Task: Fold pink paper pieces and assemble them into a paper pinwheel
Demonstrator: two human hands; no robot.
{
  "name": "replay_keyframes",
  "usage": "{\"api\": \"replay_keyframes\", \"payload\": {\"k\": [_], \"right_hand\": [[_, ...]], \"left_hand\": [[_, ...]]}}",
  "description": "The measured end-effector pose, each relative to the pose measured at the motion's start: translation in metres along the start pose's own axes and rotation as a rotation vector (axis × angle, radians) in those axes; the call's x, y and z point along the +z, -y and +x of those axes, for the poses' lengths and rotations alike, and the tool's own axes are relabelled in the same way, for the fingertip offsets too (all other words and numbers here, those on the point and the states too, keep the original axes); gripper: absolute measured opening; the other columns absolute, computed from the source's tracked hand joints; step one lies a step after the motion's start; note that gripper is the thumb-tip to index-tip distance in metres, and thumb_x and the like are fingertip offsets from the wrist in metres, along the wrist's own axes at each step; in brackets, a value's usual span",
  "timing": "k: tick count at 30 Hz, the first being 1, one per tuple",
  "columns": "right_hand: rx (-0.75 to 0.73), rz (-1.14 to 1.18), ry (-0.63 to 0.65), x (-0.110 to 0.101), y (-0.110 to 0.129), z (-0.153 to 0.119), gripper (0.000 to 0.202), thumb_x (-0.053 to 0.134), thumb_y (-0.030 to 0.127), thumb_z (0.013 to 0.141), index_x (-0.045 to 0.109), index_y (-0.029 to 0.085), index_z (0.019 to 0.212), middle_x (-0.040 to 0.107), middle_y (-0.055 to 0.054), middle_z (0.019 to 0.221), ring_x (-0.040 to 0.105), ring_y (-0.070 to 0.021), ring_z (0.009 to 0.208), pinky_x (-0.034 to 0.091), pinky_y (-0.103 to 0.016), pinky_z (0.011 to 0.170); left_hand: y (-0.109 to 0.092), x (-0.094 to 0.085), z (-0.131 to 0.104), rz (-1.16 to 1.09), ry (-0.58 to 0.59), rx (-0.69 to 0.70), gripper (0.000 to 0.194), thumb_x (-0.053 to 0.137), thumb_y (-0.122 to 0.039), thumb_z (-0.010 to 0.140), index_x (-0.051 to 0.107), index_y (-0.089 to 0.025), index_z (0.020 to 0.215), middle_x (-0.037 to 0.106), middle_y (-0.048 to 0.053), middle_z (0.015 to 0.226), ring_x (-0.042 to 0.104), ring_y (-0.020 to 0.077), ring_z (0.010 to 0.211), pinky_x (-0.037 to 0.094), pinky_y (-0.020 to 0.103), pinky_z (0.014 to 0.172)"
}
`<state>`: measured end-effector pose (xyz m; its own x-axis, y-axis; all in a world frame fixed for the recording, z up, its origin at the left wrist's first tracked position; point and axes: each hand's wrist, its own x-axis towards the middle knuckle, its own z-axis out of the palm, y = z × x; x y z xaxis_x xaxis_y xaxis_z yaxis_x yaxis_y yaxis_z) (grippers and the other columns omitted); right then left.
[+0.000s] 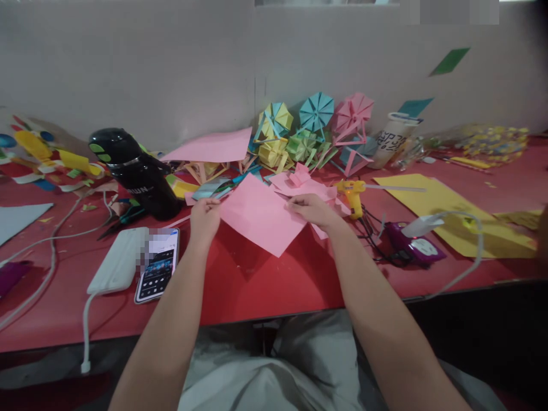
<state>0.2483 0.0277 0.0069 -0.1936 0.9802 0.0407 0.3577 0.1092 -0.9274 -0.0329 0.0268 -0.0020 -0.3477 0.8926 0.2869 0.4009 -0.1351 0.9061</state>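
Open tabletop point(265, 285), edge point(274, 315) to pink paper point(266, 217)

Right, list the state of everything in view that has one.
Pink sheet: spread out, held
Left hand: pinching the pink sheet
Right hand: pinching it too
Phone: screen lit
Black bottle: lid on
Purple socket block: white plug inserted
Power bank: cable attached
Yellow sheet: lying flat

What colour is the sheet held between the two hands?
Plain pink; the sheet shows best in the head view.
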Motion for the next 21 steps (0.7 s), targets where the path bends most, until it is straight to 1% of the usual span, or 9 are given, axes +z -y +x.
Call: {"api": "replay_keyframes", "payload": {"k": [1,2,5,7,9,12,15,17,21], "right_hand": [[0.022,-0.014,0.051,-0.003,0.000,-0.002,0.033,0.067,0.049,0.068,0.068,0.016,0.073,0.062,-0.003,0.072,0.049,-0.0142,0.067,0.036,-0.027,0.061],[0.034,-0.035,0.099,-0.005,0.000,-0.003,0.032,0.067,0.048,0.068,0.069,0.016,0.074,0.062,-0.003,0.072,0.050,-0.0145,0.067,0.037,-0.027,0.061],[-0.003,-0.140,0.255,-0.008,0.002,-0.007,0.029,0.065,0.045,0.073,0.072,0.016,0.076,0.066,-0.004,0.075,0.053,-0.0160,0.070,0.040,-0.028,0.063],[-0.053,-0.206,0.332,-0.006,0.006,-0.008,0.027,0.063,0.042,0.076,0.073,0.017,0.076,0.068,-0.004,0.078,0.054,-0.0165,0.072,0.041,-0.029,0.066],[-0.078,-0.210,0.358,-0.003,0.009,-0.008,0.025,0.062,0.041,0.077,0.073,0.018,0.079,0.069,-0.004,0.079,0.055,-0.0166,0.073,0.042,-0.029,0.069],[-0.084,-0.160,0.340,-0.002,0.012,-0.007,0.021,0.064,0.038,0.075,0.072,0.019,0.076,0.069,-0.003,0.079,0.056,-0.0168,0.074,0.042,-0.029,0.070],[-0.066,-0.080,0.275,-0.003,0.015,-0.008,0.021,0.066,0.039,0.072,0.070,0.019,0.073,0.067,-0.003,0.077,0.054,-0.0157,0.072,0.041,-0.030,0.070],[-0.040,-0.005,0.218,-0.004,0.018,-0.010,0.023,0.068,0.041,0.070,0.069,0.018,0.073,0.066,-0.003,0.076,0.053,-0.0148,0.071,0.040,-0.029,0.069],[0.034,0.114,0.152,-0.003,0.022,-0.011,0.026,0.069,0.042,0.067,0.066,0.017,0.071,0.063,-0.002,0.073,0.051,-0.0136,0.069,0.038,-0.028,0.065]], "left_hand": [[-0.001,-0.001,-0.003,0.102,0.022,0.026,0.015,0.058,-0.016,0.069,0.060,-0.018,0.083,0.066,0.004,0.081,0.064,0.0196,0.076,0.053,0.037,0.078],[-0.003,-0.001,-0.007,0.199,0.067,0.091,0.022,0.058,-0.015,0.069,0.060,-0.018,0.091,0.068,0.007,0.092,0.065,0.0217,0.083,0.052,0.040,0.083],[-0.017,0.000,-0.020,0.342,0.113,0.334,0.031,0.055,-0.016,0.077,0.059,-0.017,0.108,0.067,0.013,0.114,0.061,0.0271,0.110,0.045,0.044,0.097],[-0.029,0.003,-0.031,0.395,0.168,0.433,0.030,0.051,-0.017,0.083,0.060,-0.019,0.112,0.067,0.011,0.120,0.059,0.0270,0.116,0.041,0.045,0.102],[-0.040,0.008,-0.041,0.468,0.232,0.509,0.029,0.049,-0.021,0.088,0.061,-0.022,0.114,0.069,0.007,0.120,0.059,0.0260,0.117,0.036,0.046,0.106],[-0.050,0.018,-0.053,0.561,0.367,0.632,0.031,0.045,-0.023,0.093,0.062,-0.024,0.118,0.067,0.005,0.126,0.057,0.0233,0.121,0.026,0.046,0.114],[-0.052,0.025,-0.057,0.619,0.421,0.683,0.036,0.041,-0.026,0.095,0.059,-0.023,0.126,0.062,0.007,0.136,0.051,0.0238,0.131,0.019,0.048,0.119],[-0.051,0.027,-0.056,0.637,0.405,0.700,0.039,0.039,-0.027,0.096,0.057,-0.022,0.130,0.056,0.007,0.143,0.043,0.0246,0.138,0.015,0.050,0.121],[-0.052,0.025,-0.054,0.635,0.310,0.726,0.041,0.038,-0.028,0.096,0.055,-0.023,0.134,0.045,0.006,0.152,0.032,0.0261,0.146,0.009,0.054,0.122]]}}
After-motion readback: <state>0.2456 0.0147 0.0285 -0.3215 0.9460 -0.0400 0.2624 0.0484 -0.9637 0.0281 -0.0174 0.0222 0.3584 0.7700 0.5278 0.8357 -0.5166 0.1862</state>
